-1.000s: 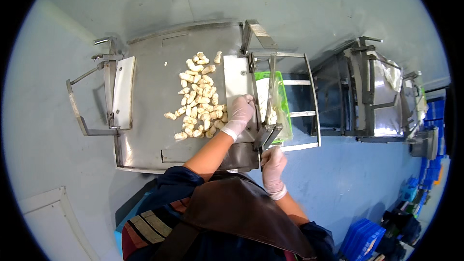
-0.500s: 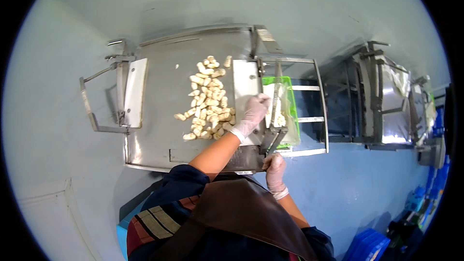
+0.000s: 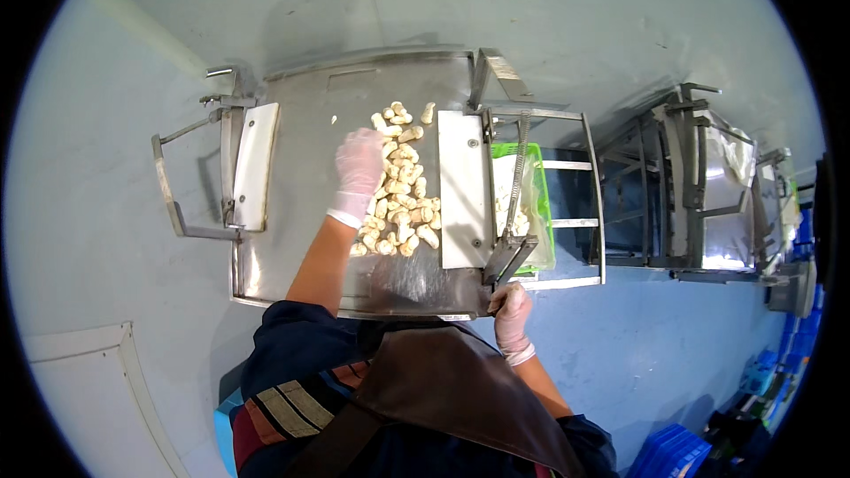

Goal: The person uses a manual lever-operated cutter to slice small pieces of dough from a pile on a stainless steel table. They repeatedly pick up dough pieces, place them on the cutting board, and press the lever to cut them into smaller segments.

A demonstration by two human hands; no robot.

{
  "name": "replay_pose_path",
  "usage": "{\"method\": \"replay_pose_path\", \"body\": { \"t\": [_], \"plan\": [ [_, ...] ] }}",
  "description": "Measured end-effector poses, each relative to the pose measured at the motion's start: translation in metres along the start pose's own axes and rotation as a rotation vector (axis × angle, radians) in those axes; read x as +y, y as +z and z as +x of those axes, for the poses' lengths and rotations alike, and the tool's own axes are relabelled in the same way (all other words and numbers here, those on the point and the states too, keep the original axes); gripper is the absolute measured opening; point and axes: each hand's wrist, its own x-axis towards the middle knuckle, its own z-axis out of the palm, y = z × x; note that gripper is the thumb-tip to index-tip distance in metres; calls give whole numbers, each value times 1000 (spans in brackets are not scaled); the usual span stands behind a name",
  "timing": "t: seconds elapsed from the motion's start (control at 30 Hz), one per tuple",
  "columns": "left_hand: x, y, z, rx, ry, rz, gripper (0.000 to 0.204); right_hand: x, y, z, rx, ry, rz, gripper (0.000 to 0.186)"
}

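A heap of pale, stubby mushrooms lies on the steel table. My left hand, in a clear glove, is at the heap's left edge with its back facing up. Its fingers bend down beside the mushrooms, and their tips are hidden, so I cannot tell if they hold one. My right hand, also gloved, is closed around the handle end of a metal lever at the table's near right corner. Next to the lever, a white board is bolted to the table.
Right of the board, a green crate with a clear liner holds white pieces. A metal rack frame surrounds it. A second white board with a metal frame stands on the left. Another steel station is farther right. Blue crates sit lower right.
My left hand has moved left from the white board, across to the heap's left edge. My right hand stays on the lever's handle.
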Motion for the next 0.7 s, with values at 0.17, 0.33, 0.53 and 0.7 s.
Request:
{"method": "replay_pose_path", "body": {
  "t": [0.17,0.33,0.53,0.7],
  "plan": [
    [6,5,-7,83,-270,-314,22,0,0,-1,3,12,-43,60],
    [-35,7,-10,-122,-460,-373,33,6,0,-2,33,3,-42,58],
    [-31,34,-14,-240,-316,-124,35,1,2,-5,4,37,-75,59],
    [46,-26,-7,-190,349,-259,27,-1,-3,0,-10,47,-125,59]
  ]
}}
